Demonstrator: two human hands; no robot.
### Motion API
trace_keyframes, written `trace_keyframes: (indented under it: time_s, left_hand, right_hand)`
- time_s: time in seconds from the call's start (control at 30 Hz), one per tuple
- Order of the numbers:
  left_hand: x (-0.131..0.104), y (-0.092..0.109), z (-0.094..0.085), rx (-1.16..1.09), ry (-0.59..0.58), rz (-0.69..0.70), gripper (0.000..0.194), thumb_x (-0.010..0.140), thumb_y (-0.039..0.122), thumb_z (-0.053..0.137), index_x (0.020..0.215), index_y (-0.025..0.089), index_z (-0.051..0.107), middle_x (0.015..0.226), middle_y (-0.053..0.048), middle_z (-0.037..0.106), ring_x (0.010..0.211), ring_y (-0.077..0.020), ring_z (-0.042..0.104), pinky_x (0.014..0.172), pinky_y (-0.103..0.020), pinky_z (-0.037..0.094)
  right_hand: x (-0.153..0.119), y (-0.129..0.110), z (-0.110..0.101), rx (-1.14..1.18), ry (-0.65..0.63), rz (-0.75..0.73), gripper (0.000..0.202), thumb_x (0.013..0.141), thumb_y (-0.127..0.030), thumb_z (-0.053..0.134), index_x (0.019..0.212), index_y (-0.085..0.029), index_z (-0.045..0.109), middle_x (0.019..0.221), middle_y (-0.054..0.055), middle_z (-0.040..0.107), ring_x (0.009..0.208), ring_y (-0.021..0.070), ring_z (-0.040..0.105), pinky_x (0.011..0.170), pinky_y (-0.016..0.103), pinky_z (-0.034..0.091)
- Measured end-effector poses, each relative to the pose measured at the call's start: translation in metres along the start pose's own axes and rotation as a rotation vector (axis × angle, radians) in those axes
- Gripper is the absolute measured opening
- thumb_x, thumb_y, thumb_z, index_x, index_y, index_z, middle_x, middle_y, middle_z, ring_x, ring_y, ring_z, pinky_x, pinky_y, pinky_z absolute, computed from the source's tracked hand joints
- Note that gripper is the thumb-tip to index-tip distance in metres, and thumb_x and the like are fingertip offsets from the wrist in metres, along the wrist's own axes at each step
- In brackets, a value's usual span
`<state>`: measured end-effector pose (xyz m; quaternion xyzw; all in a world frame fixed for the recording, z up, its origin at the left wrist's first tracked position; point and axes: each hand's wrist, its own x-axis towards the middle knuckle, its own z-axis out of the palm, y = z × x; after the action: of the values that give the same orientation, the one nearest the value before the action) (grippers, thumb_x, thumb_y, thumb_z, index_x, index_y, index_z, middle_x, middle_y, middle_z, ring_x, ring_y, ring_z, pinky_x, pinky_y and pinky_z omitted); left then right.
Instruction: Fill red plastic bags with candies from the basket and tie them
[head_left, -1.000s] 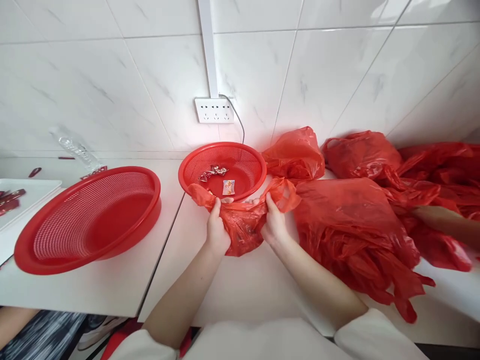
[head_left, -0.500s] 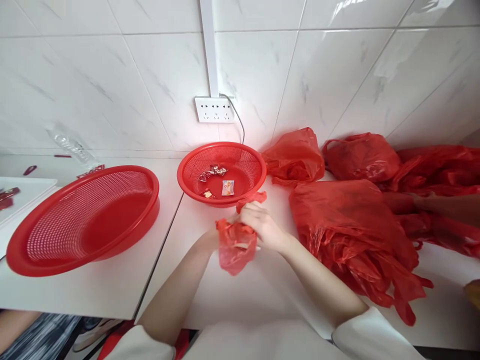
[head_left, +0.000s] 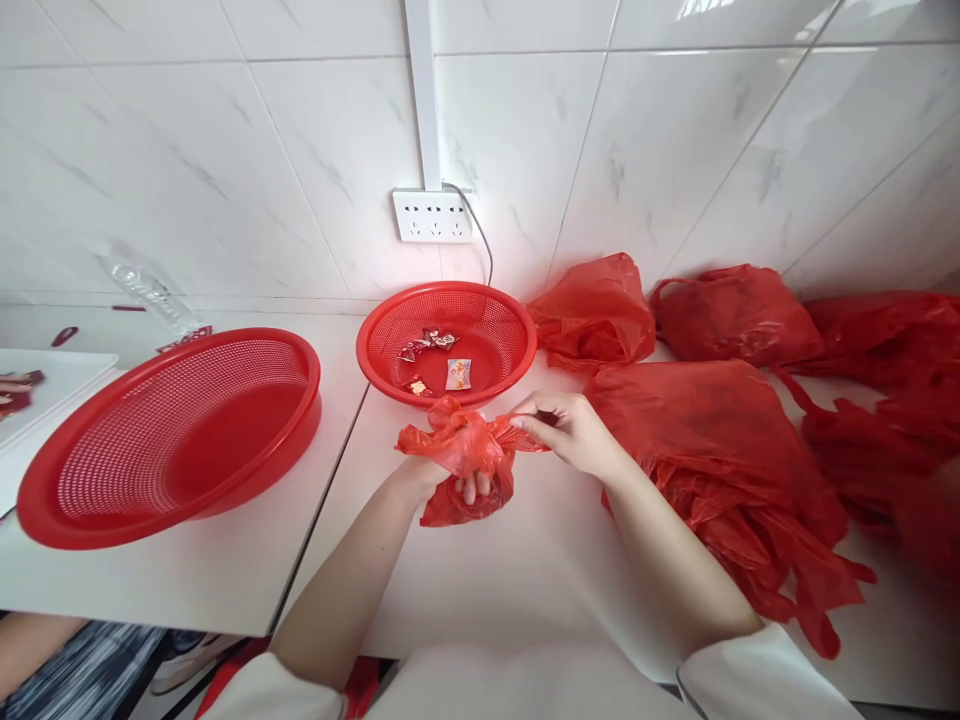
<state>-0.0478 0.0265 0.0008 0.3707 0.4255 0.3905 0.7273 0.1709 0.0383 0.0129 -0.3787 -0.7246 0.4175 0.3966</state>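
Observation:
Between my hands, just in front of the round red basket (head_left: pixel 517 375), is a small red plastic bag (head_left: pixel 469 445). My left hand (head_left: pixel 435 475) is closed around the bag from the left, its fingertips showing against the red film and the rest partly covered by it. On the other side my right hand (head_left: pixel 574 430) pinches a stretched end of the bag between thumb and forefinger. Inside the basket lie a few small wrapped packets, among them a pale one (head_left: pixel 458 374), a dark red one (head_left: pixel 435 341) and a red and gold one (head_left: pixel 417 386).
A larger red basket (head_left: pixel 300 350) stands tilted on the left table. Beyond it are a clear plastic bottle (head_left: pixel 154 300) and a white tray (head_left: pixel 75 365). Several red plastic bags (head_left: pixel 705 410) are piled on the right. Another person's arm (head_left: pixel 34 645) shows at lower left.
My hands were close together on the bag; now my right hand has moved right, drawing out one end of it. The other person's arm over the bags at right has gone.

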Motion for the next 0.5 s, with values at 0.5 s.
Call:
trace_keyframes:
  time_s: [0.5]
  left_hand:
    - [-0.01, 0.015, 0.01, 0.131, -0.368, 0.09, 0.022, 0.077, 0.021, 0.069, 0.096, 0.02, 0.058, 0.084, -0.003, 0.061, 0.077, -0.0161, 0.062, 0.07, -0.031, 0.049]
  right_hand:
    - [-0.015, -0.011, 0.009, -0.054, -0.039, -0.155, 0.02, 0.089, -0.026, 0.058, 0.108, -0.02, 0.057, 0.125, 0.011, 0.056, 0.117, 0.0233, 0.052, 0.101, 0.041, 0.041]
